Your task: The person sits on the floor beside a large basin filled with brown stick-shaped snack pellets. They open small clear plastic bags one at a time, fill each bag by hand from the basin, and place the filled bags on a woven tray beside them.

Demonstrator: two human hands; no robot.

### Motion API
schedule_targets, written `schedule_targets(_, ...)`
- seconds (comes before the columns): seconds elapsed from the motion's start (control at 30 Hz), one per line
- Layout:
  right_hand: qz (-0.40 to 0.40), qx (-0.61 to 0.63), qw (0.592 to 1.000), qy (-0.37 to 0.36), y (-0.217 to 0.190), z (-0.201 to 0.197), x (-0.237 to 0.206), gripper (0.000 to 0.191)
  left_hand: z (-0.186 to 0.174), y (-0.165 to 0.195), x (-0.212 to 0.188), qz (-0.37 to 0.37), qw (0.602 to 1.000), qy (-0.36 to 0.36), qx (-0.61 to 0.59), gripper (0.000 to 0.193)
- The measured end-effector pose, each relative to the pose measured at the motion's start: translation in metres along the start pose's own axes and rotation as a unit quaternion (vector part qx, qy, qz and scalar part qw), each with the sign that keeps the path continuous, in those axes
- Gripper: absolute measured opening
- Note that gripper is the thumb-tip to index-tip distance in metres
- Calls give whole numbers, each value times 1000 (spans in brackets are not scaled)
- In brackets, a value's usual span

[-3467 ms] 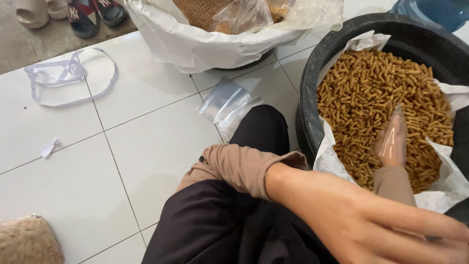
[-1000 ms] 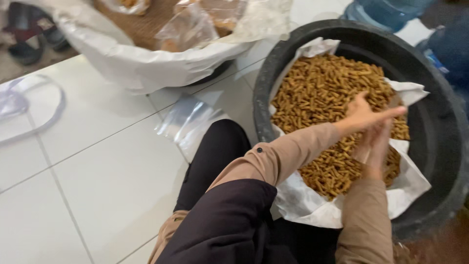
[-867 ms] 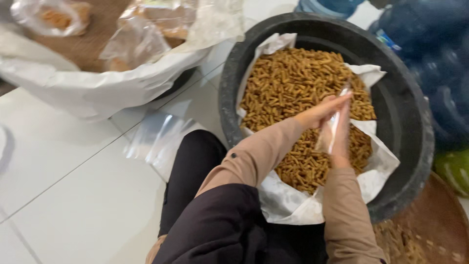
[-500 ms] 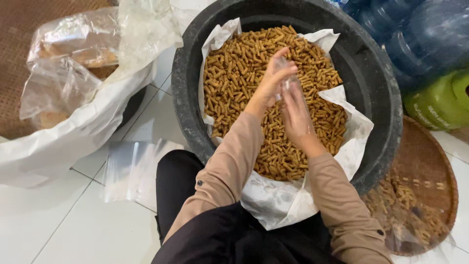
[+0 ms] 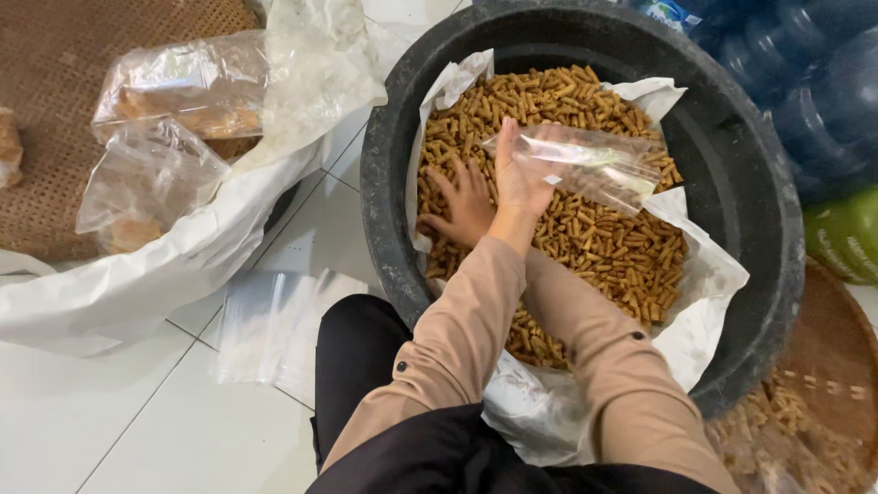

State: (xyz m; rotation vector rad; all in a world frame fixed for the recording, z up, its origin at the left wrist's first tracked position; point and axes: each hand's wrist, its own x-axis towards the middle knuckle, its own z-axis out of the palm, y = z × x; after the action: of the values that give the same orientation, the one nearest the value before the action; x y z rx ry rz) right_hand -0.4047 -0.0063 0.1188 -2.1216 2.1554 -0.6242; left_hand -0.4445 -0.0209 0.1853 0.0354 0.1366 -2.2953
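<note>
left hand (image 5: pixel 523 178): fingers closed on clear plastic bag (image 5: pixel 585 165) | right hand (image 5: pixel 462 203): fingers spread, flat on golden stick snacks (image 5: pixel 594 242) | black round tub (image 5: pixel 732 137)

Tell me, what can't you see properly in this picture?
All in the head view:
- Right hand: its wrist is hidden under the left forearm.
- Clear bag in the left hand: it is see-through over the snack sticks, so what is inside cannot be told.
- Black tub: its bottom is covered by sticks and white liner.
- Blue bottles: cut off by the right edge.
- Packed bags: contents blurred by crinkled plastic.
</note>
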Motion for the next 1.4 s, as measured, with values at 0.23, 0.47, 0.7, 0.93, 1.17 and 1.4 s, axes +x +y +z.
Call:
schedule_targets(0.23,69,-1,996,58,-13,30,24,68,2,16,-6,31,998,58,-9,104)
schedule_targets(0.47,23,96,991,-93,52,46,-16,64,-11,23,0,37,984,162,-56,102)
schedule_targets(0.7,100,297,925,-214,108,33,-100,43,-37,23,16,33,973,202,-109,88)
schedule_targets(0.93,445,482,745,-125,147,-87,-141,35,-49,23,20,26,975,211,-61,68)
schedule_targets(1.17,140,737,605,267,135,-231,-74,27,-49,11,10,12,978,206,-1,65)
schedule_targets(1.4,45,401,826,395,81,-216,-21,20,-52,4,9,17,974,221,37,63)
